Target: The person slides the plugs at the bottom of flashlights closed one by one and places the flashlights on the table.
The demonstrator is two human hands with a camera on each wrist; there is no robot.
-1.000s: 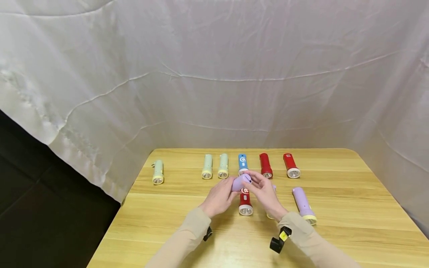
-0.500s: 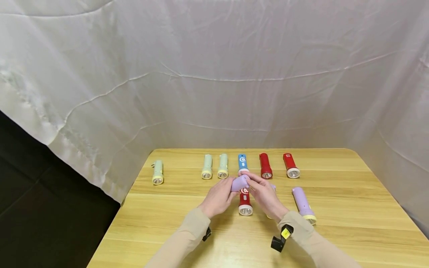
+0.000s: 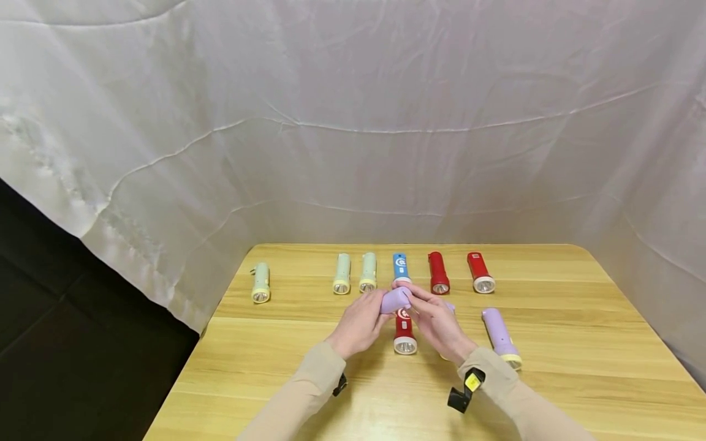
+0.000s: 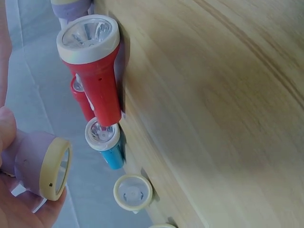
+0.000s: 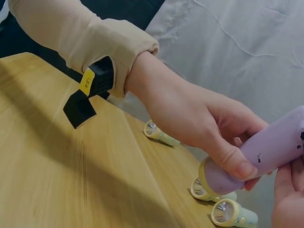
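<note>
My left hand (image 3: 358,324) grips a purple flashlight (image 3: 393,301) above the table, around its body near the head. Its cream-rimmed lens (image 4: 61,168) faces out past the fingers in the left wrist view. At the tail end, my right hand (image 3: 438,321) pinches with thumb and fingers; what they hold there is mostly hidden. A dark slit shows on that end. Just below the hands lies a red flashlight (image 3: 405,337) with a white rim. Another purple flashlight (image 3: 450,307) is largely covered by the right hand.
Across the back of the wooden table (image 3: 265,373) stand pale green flashlights (image 3: 342,272), a blue one (image 3: 400,267) and two red ones (image 3: 437,272). A purple flashlight (image 3: 501,339) lies at the right. Grey cloth (image 3: 386,153) hangs behind.
My right fingers have shifted at the flashlight's tail, and the flashlight has turned slightly in the hands. The left hand has stayed nearly still.
</note>
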